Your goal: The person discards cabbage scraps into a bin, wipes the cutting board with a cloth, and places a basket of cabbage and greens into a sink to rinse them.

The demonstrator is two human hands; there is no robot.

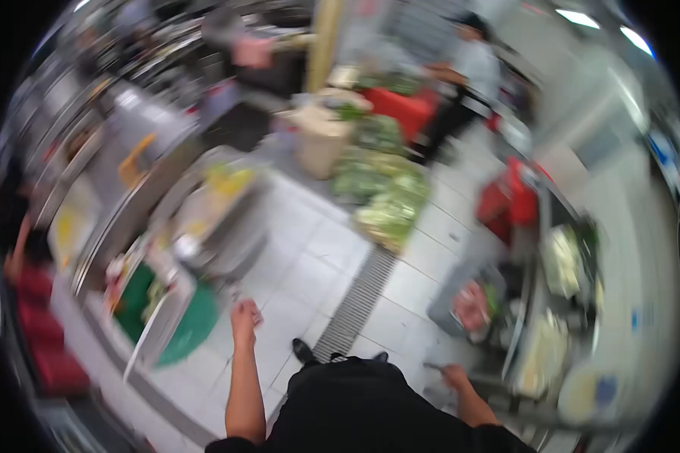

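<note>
I am swinging my left hand loosely curled and empty, the green bin just left of it. My right hand is pinching something thin (too blurred to name). The floor drain ahead could trip me.

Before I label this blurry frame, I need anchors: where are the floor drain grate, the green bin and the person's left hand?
Floor drain grate (361,294): head view, mid-length of the slatted strip.
Green bin (193,328): head view, its rounded side wall.
Left hand (245,313): head view, back of the hand.
</note>
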